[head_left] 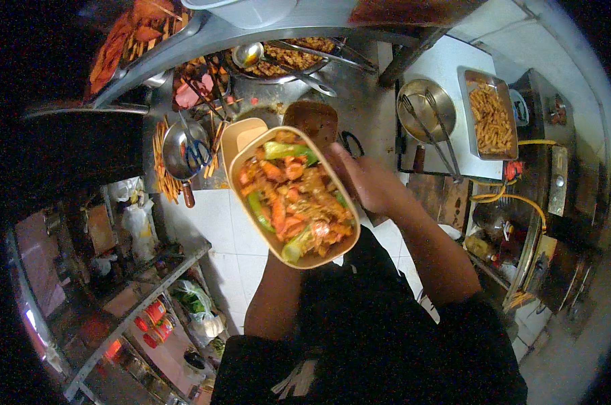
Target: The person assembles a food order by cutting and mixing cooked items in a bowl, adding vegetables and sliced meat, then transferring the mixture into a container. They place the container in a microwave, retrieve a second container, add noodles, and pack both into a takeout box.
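A paper takeaway box point(232, 177), filled with browned food point(298, 202), orange pieces and green vegetable strips, is held up in front of me. My left forearm point(273, 307) runs up beneath it, and the box hides the left hand that supports it. Close along the box's right side is my right hand point(366, 179), blurred, with its fingertips partly hidden; whether it touches the box I cannot tell. Just behind stand a second pale paper container point(246, 131) and a brown rectangular tray point(310, 118).
At the back sits a wide pan of food point(285, 61) with a ladle point(248, 54). On the left, a small pan point(180, 162) holds blue-handled scissors point(196, 154). To the right are a metal pot point(417, 94), tongs point(440, 138) and a tray of fried pieces point(491, 121). Shelves point(136, 310) stand lower left.
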The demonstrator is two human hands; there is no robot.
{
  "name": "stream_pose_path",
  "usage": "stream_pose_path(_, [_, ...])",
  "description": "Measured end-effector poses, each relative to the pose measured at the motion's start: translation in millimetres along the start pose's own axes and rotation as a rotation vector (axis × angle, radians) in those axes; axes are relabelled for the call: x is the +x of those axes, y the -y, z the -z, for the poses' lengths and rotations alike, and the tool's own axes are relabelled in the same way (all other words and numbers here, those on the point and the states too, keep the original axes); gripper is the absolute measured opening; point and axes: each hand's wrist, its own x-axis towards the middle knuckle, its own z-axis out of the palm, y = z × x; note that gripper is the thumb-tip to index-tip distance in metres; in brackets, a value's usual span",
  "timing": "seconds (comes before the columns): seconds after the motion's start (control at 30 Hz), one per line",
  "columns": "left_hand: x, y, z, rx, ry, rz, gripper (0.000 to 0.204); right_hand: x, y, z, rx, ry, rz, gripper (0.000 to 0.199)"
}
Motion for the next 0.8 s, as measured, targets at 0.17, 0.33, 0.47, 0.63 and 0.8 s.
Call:
stream_pose_path(0.17, [-23,-44,-49,-0.194,-0.067,-0.005,0.058,17,-31,-38,0.486,-0.497,-0.359,0.052])
stream_pose_path(0.33, [-36,-85,-76,-0.21,-0.097,-0.06,0.057,58,-45,-111,0.617,-0.525,-0.424,0.062])
stream_pose_path(0.47, [-41,-97,-72,-0.088,-0.117,-0.096,0.057,62,-43,-112,0.955,-0.594,-0.357,0.067])
stream_pose_path(0.63, [-40,-105,-52,0.059,-0.139,-0.114,0.056,24,-25,-67,1.569,-0.331,-0.195,0.079])
stream_pose_path(0.8, [-30,-113,-33,0.214,-0.153,-0.143,0.056,-1,-10,-48,1.448,-0.37,-0.139,0.083])
